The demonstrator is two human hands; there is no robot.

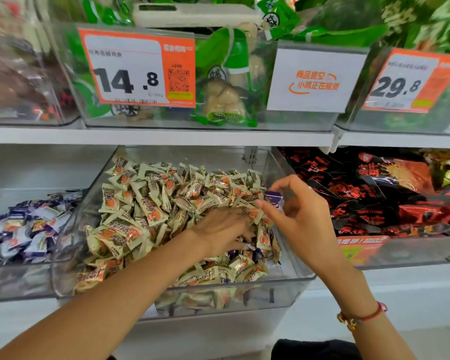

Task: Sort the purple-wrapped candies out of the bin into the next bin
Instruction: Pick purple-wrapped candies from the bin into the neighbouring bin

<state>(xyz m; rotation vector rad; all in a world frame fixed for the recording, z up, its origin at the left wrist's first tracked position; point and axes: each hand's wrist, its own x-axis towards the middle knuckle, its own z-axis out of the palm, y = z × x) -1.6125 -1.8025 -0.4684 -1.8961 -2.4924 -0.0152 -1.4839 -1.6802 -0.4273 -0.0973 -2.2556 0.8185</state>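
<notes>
A white shelf (166, 137) runs across the view, and beneath it three clear bins are set side by side. The middle bin (291, 284) is heaped with beige-wrapped candies (151, 203); the bin to its left (16, 281) is filled mostly with purple-wrapped candies (24, 227), and red-and-black packets (361, 193) are stacked in the bin to the right. Above, price tags (138, 68) are clipped to the upper bins of green packets (231, 74).

The left hand (218, 235) is laid palm down in the beige heap, fingers curled into the wrappers; a few purple wrappers (244, 253) can be seen at its fingertips, though whether any are actually gripped cannot be told. The right hand (296, 211) is raised just above the heap near the bin's right wall, and a single purple candy (273, 199) is pinched between thumb and fingertips.

The picking step is judged to be in hand: one purple piece has been lifted clear, and more are being felt for. For the next move, the pinched candy would need to be carried leftward across the middle bin and released over the left bin, which is taken to be the target since purple wrappers are gathered there. The crossing of the left forearm should be allowed for.
</notes>
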